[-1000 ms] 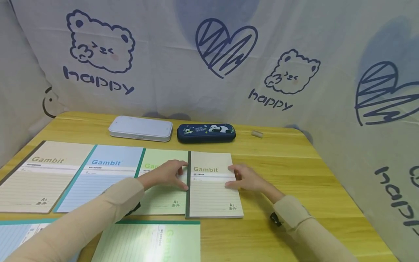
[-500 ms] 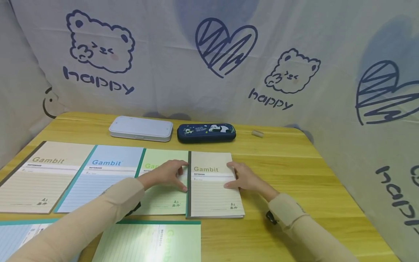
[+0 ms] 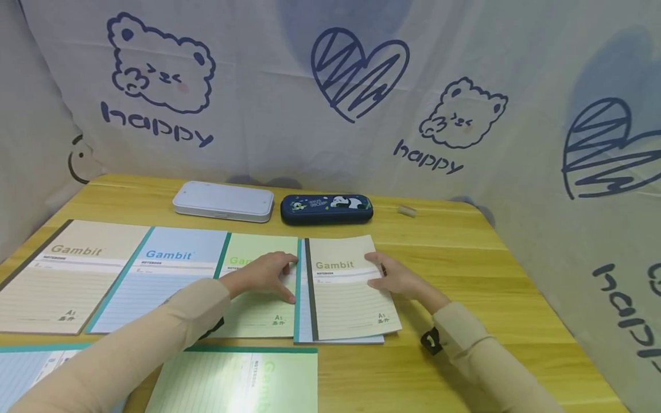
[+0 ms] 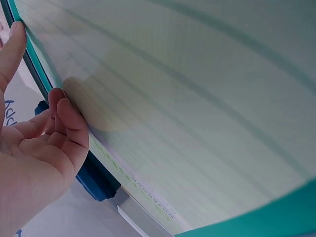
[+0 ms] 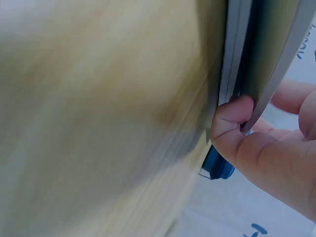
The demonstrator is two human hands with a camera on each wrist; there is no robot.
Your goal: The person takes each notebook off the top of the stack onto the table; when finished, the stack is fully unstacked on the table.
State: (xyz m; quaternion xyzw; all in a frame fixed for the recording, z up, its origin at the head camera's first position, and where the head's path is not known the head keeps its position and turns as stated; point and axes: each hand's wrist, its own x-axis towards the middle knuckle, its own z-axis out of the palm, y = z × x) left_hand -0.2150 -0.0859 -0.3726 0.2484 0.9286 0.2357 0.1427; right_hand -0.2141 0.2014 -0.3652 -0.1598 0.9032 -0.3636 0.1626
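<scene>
At its right edge, a beige notebook (image 3: 351, 304) with a dark spine is pinched by my right hand (image 3: 400, 276). It lies skewed and partly lifted over a blue notebook (image 3: 302, 310) with a teal spine, whose left strip and bottom edge show. In the right wrist view the thumb (image 5: 234, 116) sits under the raised cover edge, apart from the pages below. My left hand (image 3: 263, 276) hovers over a green notebook (image 3: 258, 322), its thumb and fingertips touching the blue notebook's spine side. The left wrist view shows its fingers loosely bent at that edge.
Left of these lie a blue notebook (image 3: 155, 304) and a beige notebook (image 3: 46, 298) in a row. Nearer are a green notebook (image 3: 206, 381) and another blue one (image 3: 26, 373), turned sideways. A white case (image 3: 222, 201), a navy panda pencil case (image 3: 325, 210) and an eraser (image 3: 407, 211) stand behind.
The beige notebook has been lifted and shifted to the right by my right hand, uncovering the blue notebook's left strip beneath. My left hand has stayed in place.
</scene>
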